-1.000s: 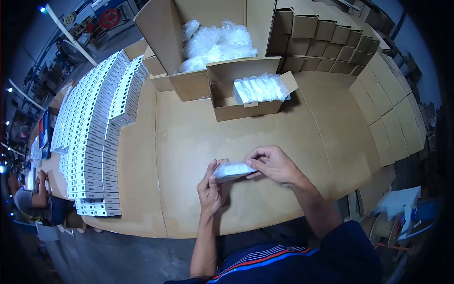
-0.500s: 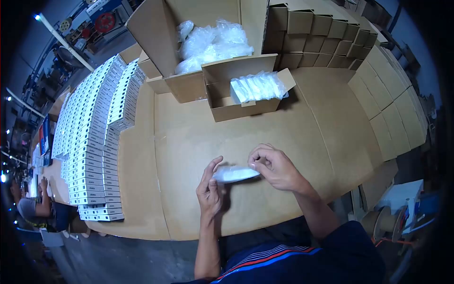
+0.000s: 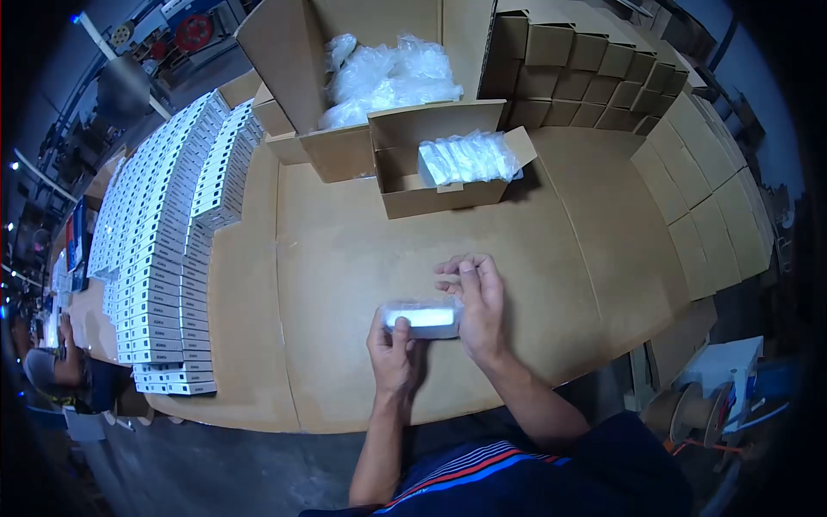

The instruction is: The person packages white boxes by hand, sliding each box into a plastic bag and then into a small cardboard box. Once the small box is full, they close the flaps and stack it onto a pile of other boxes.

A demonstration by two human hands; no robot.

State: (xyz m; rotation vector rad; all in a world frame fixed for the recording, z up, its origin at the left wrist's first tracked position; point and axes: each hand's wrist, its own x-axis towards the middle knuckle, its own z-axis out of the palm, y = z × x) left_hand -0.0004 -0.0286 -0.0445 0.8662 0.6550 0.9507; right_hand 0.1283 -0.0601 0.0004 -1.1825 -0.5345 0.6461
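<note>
While our left grip (image 3: 389, 358) clasps the white, plastic-wrapped box (image 3: 433, 320), slickness could free it; we cannot tell what our right grip (image 3: 483, 308) holds.

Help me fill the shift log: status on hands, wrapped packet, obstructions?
Left hand gripping white rectangular packet in clear plastic. Right hand at packet's right end, contact unclear. Nothing seen blocking the hands; smaller open brown cardboard carton stands beyond.

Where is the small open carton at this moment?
In the head view, the small carton stands above centre, beyond the right hand, at the large carton's front right.
</note>
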